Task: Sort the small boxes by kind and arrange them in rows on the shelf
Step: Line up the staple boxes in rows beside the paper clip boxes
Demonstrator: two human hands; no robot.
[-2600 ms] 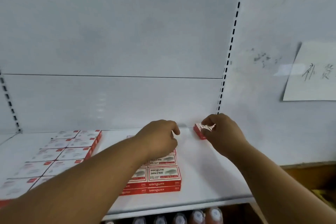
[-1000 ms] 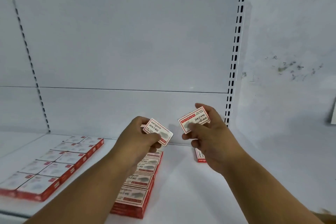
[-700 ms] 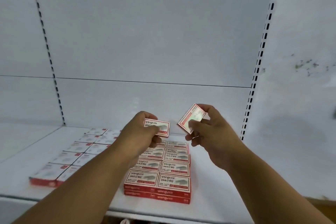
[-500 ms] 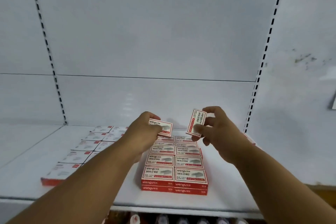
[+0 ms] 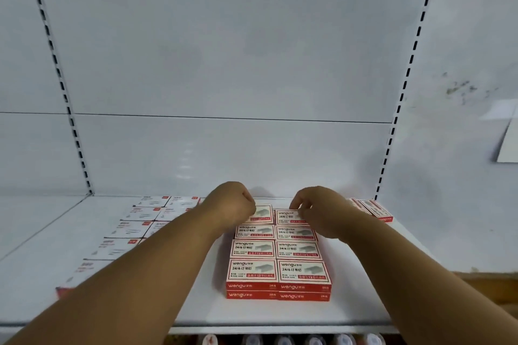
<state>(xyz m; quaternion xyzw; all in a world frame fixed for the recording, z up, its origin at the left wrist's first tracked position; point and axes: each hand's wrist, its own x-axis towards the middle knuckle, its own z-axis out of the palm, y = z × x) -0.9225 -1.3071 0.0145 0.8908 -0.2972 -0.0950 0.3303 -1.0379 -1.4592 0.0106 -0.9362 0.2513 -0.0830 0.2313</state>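
Observation:
Red-and-white staple boxes (image 5: 279, 269) lie two wide and two layers deep in the middle of the white shelf (image 5: 252, 314). My left hand (image 5: 229, 204) grips a staple box (image 5: 262, 211) at the back of the left column. At the back of the right column, my right hand (image 5: 319, 209) pinches another staple box (image 5: 288, 217) by its far edge. Both boxes lie flat in line with the rows. A second kind, white boxes with small red corners (image 5: 131, 228), lies in rows to the left, partly hidden by my left forearm.
Two loose red-and-white boxes (image 5: 375, 209) lie at the back right by the slotted upright (image 5: 392, 131). A paper sheet (image 5: 508, 143) hangs on the wall at right. Bottle caps (image 5: 283, 340) show below the shelf's front edge.
Both hands have come down from the air with a box each and brought them flat onto the back of the middle stack. The view has tilted down and centred on the stack.

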